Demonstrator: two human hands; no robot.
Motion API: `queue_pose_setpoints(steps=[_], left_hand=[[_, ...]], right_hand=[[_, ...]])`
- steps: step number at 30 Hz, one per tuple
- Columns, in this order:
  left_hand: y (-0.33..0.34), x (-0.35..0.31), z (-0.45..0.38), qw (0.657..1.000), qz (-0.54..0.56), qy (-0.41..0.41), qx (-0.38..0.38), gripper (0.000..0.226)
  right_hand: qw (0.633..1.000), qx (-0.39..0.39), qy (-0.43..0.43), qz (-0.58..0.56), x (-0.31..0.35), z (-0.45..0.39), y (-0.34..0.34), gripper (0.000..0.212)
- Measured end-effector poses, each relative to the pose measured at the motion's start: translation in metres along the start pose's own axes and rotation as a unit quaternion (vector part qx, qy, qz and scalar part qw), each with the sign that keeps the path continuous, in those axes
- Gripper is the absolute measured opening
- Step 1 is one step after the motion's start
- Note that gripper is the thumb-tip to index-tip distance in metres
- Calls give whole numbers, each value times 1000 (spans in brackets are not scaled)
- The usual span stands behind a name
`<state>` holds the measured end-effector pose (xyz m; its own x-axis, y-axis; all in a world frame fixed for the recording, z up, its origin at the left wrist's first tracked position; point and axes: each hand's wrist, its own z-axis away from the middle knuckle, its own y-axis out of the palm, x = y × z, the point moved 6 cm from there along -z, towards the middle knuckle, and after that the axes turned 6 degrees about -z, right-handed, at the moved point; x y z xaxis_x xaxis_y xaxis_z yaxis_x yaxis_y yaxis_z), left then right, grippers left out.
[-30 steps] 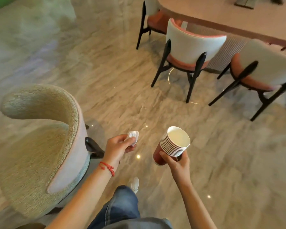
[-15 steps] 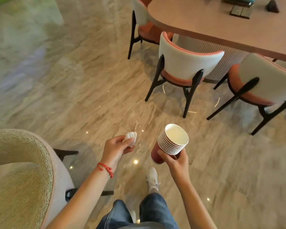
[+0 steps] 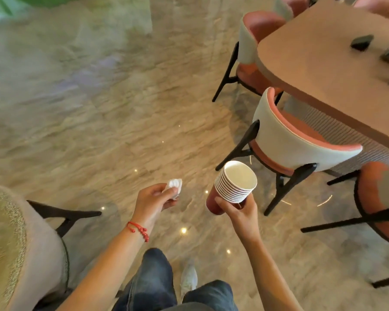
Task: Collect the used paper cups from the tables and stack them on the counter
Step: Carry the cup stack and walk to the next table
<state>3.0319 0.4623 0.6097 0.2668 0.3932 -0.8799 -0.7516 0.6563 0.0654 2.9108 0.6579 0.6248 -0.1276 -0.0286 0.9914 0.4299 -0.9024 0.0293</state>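
At far left we see a woven armchair (image 3: 11, 239). Our left hand (image 3: 152, 202) pinches a crumpled white napkin (image 3: 175, 184); our right hand (image 3: 241, 215), its grip curled, holds the tilted stack of paper cups (image 3: 233, 186) above the floor, short of the bench (image 3: 328, 70) and its chair (image 3: 294, 144).
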Motion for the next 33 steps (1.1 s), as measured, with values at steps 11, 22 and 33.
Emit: queue_pose_setpoints(steps=[11, 22, 33], left_hand=[[-80, -51, -114, 986, 88, -4, -141, 7], [-183, -130, -253, 962, 125, 2, -241, 8], [-234, -205, -393, 943, 163, 17, -288, 7]], right_hand=[[982, 178, 15, 63, 1, -151, 146, 42], [964, 259, 14, 56, 12, -292, 326, 45], [944, 319, 17, 81, 10, -438, 455, 54]])
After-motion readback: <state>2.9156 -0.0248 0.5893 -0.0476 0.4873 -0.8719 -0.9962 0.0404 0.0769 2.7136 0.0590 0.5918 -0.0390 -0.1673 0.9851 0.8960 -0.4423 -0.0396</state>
